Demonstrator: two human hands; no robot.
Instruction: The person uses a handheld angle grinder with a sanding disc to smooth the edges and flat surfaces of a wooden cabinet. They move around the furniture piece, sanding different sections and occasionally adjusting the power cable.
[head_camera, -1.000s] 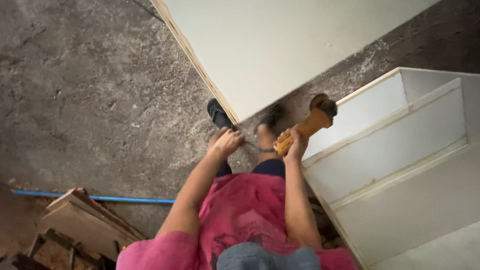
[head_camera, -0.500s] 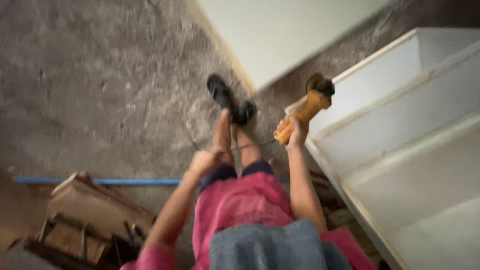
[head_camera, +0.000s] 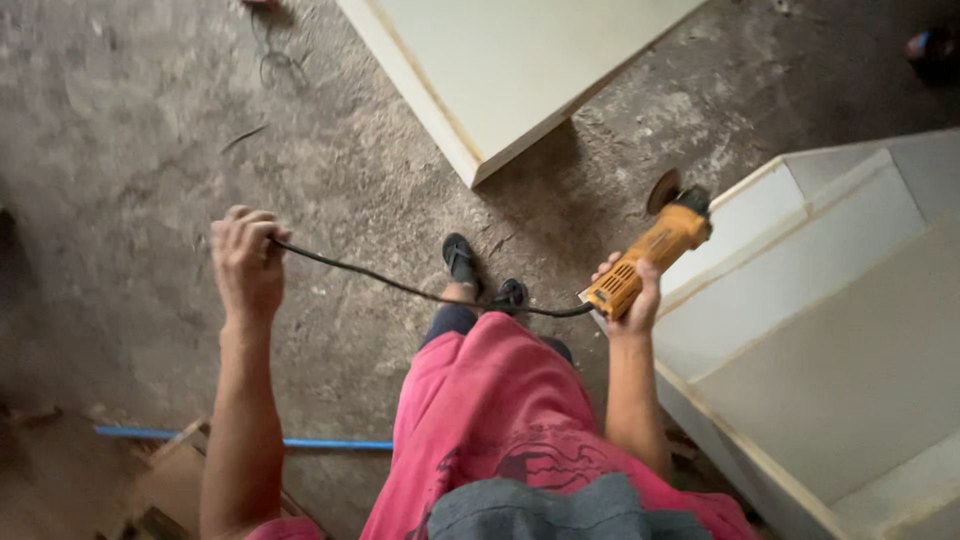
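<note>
The right hand (head_camera: 632, 296) is wrapped around the rear body of a yellow grinder (head_camera: 652, 252), fingers clamped on the housing. The grinder points up and away from the person, its disc (head_camera: 663, 190) at the far end, held in the air just beside the near corner of a white cabinet (head_camera: 830, 330). The cabinet lies open on the floor (head_camera: 120, 120) at the right, its inner shelves visible.

A black cord (head_camera: 400, 288) leaves the rear of the grinder and runs left in a shallow sag across the person's legs to the left hand (head_camera: 248, 262). The left hand is raised at the left, fingers curled shut around the cord (the free end beyond the fist cannot be seen).

Below the cord, the person's feet (head_camera: 462, 262) stand in dark sandals on the rough concrete floor. A pale board (head_camera: 520, 60) lies flat on the floor beyond the feet, its near corner pointing toward them. A blue pipe (head_camera: 330, 443) lies along the floor at the lower left, beside wooden scrap (head_camera: 170, 480).
</note>
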